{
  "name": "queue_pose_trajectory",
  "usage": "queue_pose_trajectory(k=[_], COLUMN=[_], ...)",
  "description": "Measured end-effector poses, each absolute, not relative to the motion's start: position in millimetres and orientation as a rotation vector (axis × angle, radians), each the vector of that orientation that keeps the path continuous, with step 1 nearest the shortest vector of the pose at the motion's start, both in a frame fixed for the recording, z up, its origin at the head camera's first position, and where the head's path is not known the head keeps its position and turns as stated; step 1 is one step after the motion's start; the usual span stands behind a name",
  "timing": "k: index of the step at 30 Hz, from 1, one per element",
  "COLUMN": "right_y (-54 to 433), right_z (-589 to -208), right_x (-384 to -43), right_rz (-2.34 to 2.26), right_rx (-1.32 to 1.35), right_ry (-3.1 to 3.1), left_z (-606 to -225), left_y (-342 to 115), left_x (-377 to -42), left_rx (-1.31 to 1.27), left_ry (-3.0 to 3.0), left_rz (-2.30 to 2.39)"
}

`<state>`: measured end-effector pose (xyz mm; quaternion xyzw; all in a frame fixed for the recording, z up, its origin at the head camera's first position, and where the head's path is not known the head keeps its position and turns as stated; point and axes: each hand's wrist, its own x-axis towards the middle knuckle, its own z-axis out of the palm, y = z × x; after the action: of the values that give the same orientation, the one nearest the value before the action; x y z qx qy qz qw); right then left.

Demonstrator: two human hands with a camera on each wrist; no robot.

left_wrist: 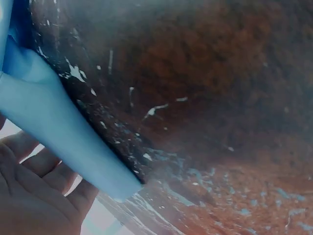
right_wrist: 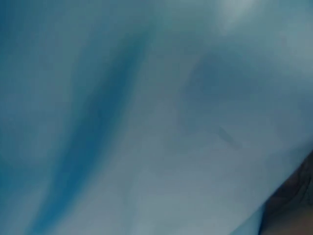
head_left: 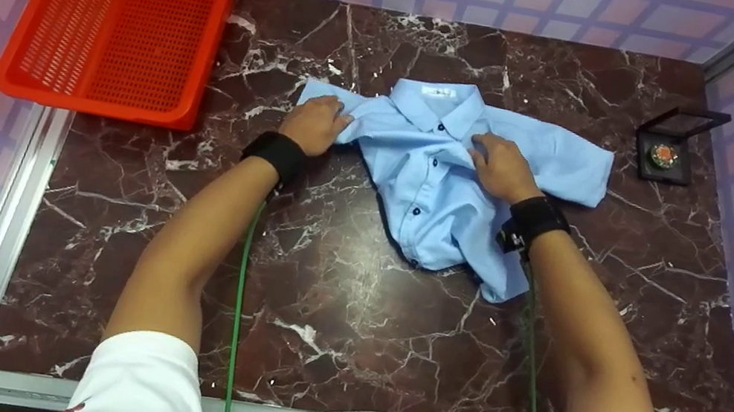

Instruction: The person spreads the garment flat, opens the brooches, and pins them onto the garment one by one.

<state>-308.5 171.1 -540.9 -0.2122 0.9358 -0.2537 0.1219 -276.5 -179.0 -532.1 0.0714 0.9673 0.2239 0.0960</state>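
Shirt under L hand @ sleeve, R hand @ front — can't tell grips

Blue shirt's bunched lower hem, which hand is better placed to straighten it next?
Likely the right hand: it is on the chest of the blue shirt, closer to the bunched hem corner. The left hand is farther away, at the sleeve on the basket side.
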Motion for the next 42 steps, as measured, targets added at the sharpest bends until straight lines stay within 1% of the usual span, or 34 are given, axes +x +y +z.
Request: queue_pose_trajectory(k=[11, 16, 22, 33, 37, 42], right_y=[177.5, 181.3, 187.5, 191.7, 192.1, 193.0], right_z=[-544.1, -544.1, -546.8, -550.3, -551.5, -550.5], right_x=[-319.8, -320.9, -322.0, -325.6, -326.7, -327.2], right_rz=[-0.697, -0.654, -0.663, -0.64, -0.621, -0.622], right_rx=[-0.523, -0.474, -0.475, -0.426, -0.408, -0.41], right_ry=[2.749, 2.734, 2.758, 2.781, 2.768, 2.773], left_z=[-531.9, -534.6, -535.7, -528.4, -527.9, -525.9], left_y=[-181.2, -182.1, -190.8, -211.4, -222.1, -236.7], left_x=[-281.7, -286.8, -291.8, -289.1, -286.3, -285.5], left_rx=[0.119, 0.037, -0.055, -0.068, -0.099, -0.197], left_ry=[2.801, 2.776, 2.777, 2.878, 2.895, 2.873], left_rz=[0.583, 0.585, 0.573, 0.47, 0.573, 0.969])
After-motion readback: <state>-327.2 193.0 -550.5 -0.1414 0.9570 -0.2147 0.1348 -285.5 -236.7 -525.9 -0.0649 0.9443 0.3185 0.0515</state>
